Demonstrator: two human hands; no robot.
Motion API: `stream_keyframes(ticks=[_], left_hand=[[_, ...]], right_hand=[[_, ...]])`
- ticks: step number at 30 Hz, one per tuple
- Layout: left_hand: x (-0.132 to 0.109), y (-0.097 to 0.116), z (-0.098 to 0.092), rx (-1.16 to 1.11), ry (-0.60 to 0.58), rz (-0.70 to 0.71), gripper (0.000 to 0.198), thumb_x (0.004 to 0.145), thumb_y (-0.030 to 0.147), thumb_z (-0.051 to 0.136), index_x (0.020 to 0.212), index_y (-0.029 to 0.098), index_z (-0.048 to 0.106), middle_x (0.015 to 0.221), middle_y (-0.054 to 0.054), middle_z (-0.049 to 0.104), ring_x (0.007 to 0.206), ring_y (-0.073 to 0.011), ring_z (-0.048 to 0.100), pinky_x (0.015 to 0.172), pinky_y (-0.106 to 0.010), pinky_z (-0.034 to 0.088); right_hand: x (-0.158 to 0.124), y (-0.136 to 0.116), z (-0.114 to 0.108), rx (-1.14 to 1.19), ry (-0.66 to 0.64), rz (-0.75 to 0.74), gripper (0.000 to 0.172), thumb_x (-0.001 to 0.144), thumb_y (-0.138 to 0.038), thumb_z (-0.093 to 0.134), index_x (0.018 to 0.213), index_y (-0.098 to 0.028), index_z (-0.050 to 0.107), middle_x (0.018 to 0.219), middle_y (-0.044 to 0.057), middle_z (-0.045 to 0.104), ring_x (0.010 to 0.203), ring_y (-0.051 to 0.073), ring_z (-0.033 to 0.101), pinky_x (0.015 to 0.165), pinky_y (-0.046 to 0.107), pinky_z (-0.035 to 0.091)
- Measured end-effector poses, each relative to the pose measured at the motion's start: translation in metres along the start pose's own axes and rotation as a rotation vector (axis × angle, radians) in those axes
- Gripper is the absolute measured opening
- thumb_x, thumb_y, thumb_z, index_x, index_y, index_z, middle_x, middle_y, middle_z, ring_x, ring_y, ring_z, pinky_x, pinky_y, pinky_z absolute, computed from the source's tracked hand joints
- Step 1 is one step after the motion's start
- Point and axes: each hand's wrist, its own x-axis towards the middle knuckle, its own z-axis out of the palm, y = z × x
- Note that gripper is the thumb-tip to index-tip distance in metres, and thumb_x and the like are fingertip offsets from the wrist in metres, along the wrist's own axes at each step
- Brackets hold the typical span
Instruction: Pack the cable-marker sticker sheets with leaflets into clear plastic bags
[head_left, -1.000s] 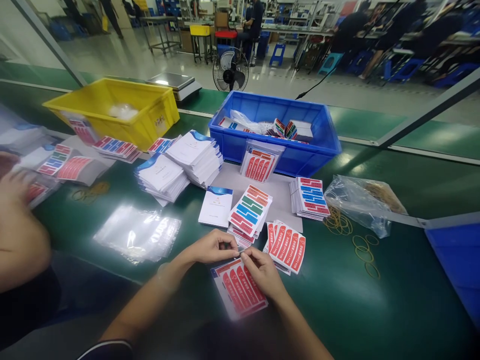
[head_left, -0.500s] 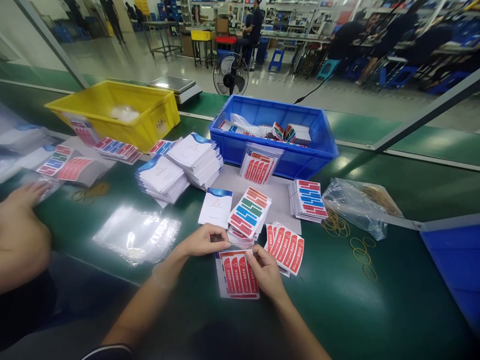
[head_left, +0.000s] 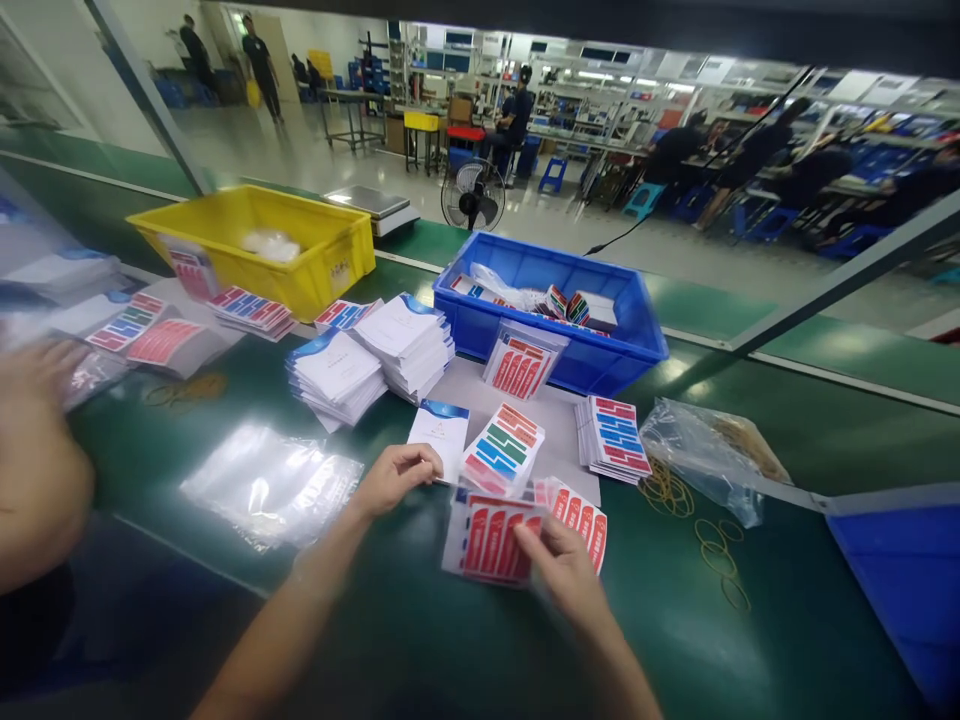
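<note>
My right hand grips a clear bag of sticker sheets, thumb on top; red labels show through it, and the bag is slightly blurred. My left hand is apart from the bag, its thumb and fingers drawn together by the lower edge of a white booklet with a blue top. Whether anything is between those fingertips is hidden. Just beyond the bag lies a stack of multicoloured sticker sheets. Red label sheets lie partly behind my right hand.
Booklet stacks stand behind, near a blue bin and a yellow bin. Clear bags lie at left, beside a co-worker's arm. At right are another sticker stack and rubber bands.
My left hand has come away from the bag towards the booklet. My right hand has shifted the bag slightly right and up. The head view has tilted up a little.
</note>
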Motion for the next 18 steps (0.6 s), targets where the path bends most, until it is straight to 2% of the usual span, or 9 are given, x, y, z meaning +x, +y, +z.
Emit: stream_keyframes(ticks=[3,4,6,9,11,12,14,18], left_hand=[[0.003,-0.003,-0.007,0.072,0.26,0.019,0.027,0.086,0.039,0.05,0.079,0.014,0.06,0.076,-0.004,0.058,0.07,-0.0141,0.053,0.065,-0.025,0.044],[0.004,-0.004,-0.009,0.116,0.309,0.015,0.026,0.086,0.038,0.05,0.079,0.015,0.06,0.077,-0.003,0.058,0.072,-0.0143,0.053,0.066,-0.025,0.043],[0.006,-0.005,-0.01,0.221,0.354,0.018,0.023,0.085,0.036,0.051,0.079,0.016,0.059,0.078,-0.003,0.058,0.075,-0.0149,0.054,0.068,-0.025,0.043],[0.007,-0.007,-0.009,0.389,0.381,0.048,0.02,0.085,0.035,0.051,0.08,0.017,0.059,0.08,-0.003,0.06,0.079,-0.0162,0.055,0.072,-0.027,0.044],[0.008,-0.01,-0.008,0.503,0.399,0.069,0.02,0.084,0.035,0.05,0.081,0.018,0.06,0.081,-0.003,0.06,0.08,-0.0175,0.055,0.073,-0.029,0.044],[0.009,-0.011,-0.008,0.558,0.413,0.074,0.02,0.084,0.035,0.05,0.081,0.018,0.06,0.082,-0.004,0.06,0.08,-0.0183,0.055,0.074,-0.03,0.044],[0.01,-0.015,-0.008,0.659,0.441,0.067,0.02,0.084,0.035,0.049,0.084,0.019,0.06,0.084,-0.006,0.06,0.082,-0.0206,0.055,0.075,-0.033,0.044],[0.012,-0.026,-0.009,0.769,0.481,0.018,0.022,0.084,0.033,0.048,0.095,0.018,0.058,0.095,-0.009,0.06,0.092,-0.0255,0.054,0.082,-0.041,0.044]], right_hand=[[0.047,-0.018,-0.033,-0.155,0.324,-0.2,0.029,0.085,-0.044,0.055,0.094,-0.018,0.064,0.079,0.004,0.068,0.071,0.019,0.063,0.064,0.029,0.051],[0.07,-0.022,-0.044,-0.246,0.428,-0.272,0.032,0.088,-0.046,0.049,0.098,-0.018,0.061,0.08,0.005,0.067,0.068,0.018,0.063,0.061,0.029,0.051],[0.119,-0.027,-0.063,-0.321,0.511,-0.337,0.042,0.093,-0.048,0.034,0.116,-0.017,0.051,0.093,0.008,0.066,0.074,0.019,0.063,0.065,0.032,0.052],[0.181,-0.023,-0.081,-0.48,0.545,-0.39,0.061,0.09,-0.052,0.034,0.138,-0.016,0.026,0.122,0.017,0.056,0.103,0.025,0.059,0.084,0.041,0.049],[0.202,-0.016,-0.084,-0.628,0.551,-0.411,0.084,0.082,-0.057,0.047,0.143,-0.011,0.012,0.141,0.025,0.034,0.125,0.033,0.041,0.097,0.051,0.038],[0.207,-0.011,-0.083,-0.708,0.538,-0.423,0.091,0.079,-0.059,0.052,0.144,-0.01,0.01,0.146,0.026,0.023,0.132,0.036,0.03,0.101,0.054,0.031],[0.209,-0.001,-0.078,-0.867,0.472,-0.454,0.091,0.076,-0.058,0.057,0.144,-0.011,0.017,0.151,0.023,0.011,0.138,0.037,0.013,0.106,0.055,0.021],[0.213,0.015,-0.068,-1.098,0.354,-0.496,0.075,0.08,-0.043,0.059,0.141,-0.015,0.027,0.153,0.016,0.011,0.141,0.029,0.006,0.111,0.048,0.015]])
